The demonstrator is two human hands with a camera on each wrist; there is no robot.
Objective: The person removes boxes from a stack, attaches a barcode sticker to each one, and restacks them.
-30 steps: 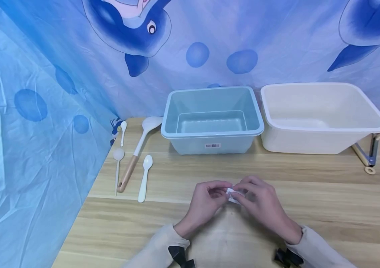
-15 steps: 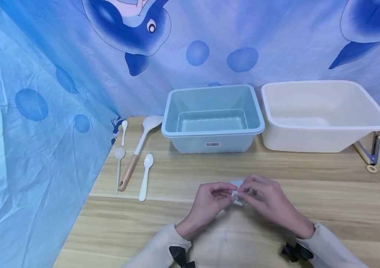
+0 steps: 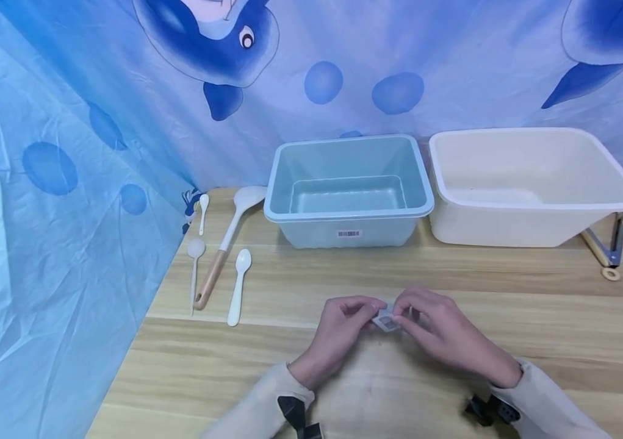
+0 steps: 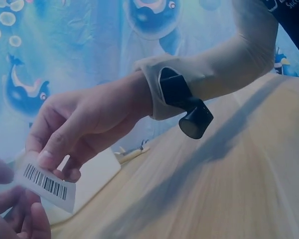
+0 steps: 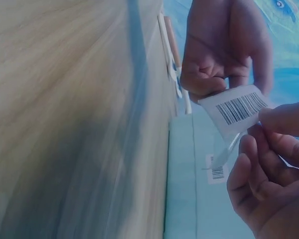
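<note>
A small white barcode label (image 3: 386, 319) with a see-through edge is held between both hands above the tabletop. My left hand (image 3: 338, 335) pinches its left end with the thumb on top. At the right end, my right hand (image 3: 443, 332) grips it between thumb and fingertips. In the left wrist view the right hand (image 4: 89, 119) has its thumb on the label (image 4: 47, 184), and the left hand (image 4: 10, 214) shows only partly at the lower left. From the right wrist, the printed bars of the label (image 5: 239, 107) are plain, and a clear strip (image 5: 229, 149) hangs beneath it.
A light-blue tub (image 3: 348, 235) with its own barcode sticker stands at the back, beside a white tub (image 3: 509, 225). A folded metal-and-wood tool (image 3: 608, 244) lies partly behind the white one. Several spoons lie at left, among them a wooden-handled ladle (image 3: 223, 247).
The label has turned and lies flatter between the fingers. My left thumb has slid onto its edge. My right hand has shifted slightly right since the first frame.
</note>
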